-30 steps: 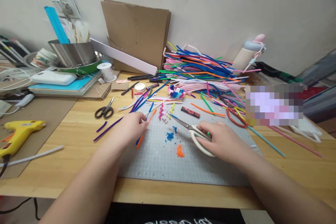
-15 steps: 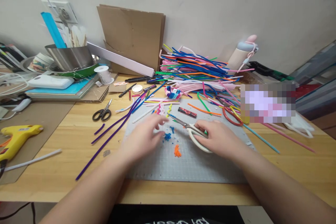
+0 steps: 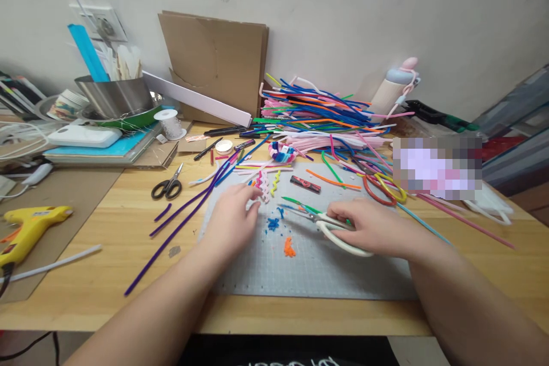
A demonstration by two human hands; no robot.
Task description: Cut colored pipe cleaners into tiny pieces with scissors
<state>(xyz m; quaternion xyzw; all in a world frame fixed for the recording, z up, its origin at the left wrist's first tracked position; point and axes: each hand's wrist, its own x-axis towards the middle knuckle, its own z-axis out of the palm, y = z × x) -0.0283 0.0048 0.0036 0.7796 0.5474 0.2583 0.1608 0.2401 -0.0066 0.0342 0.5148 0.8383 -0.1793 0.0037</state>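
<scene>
Tabletop (image 3: 120, 200), right hand (image 3: 364, 226) gripping scissors (image 3: 321, 220) crosswise, blades (image 3: 302, 214) leftward, left hand (image 3: 234, 211) half-open, hold unclear

The right fingers (image 3: 342, 209) hold white-handled scissors (image 3: 319, 219) over a gray mat (image 3: 317, 281).

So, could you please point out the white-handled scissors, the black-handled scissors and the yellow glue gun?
White-handled scissors (image 3: 319, 218), head view: near the pivot.
Black-handled scissors (image 3: 172, 180), head view: where blades meet handles.
Yellow glue gun (image 3: 31, 219), head view: the middle of its body.
</scene>
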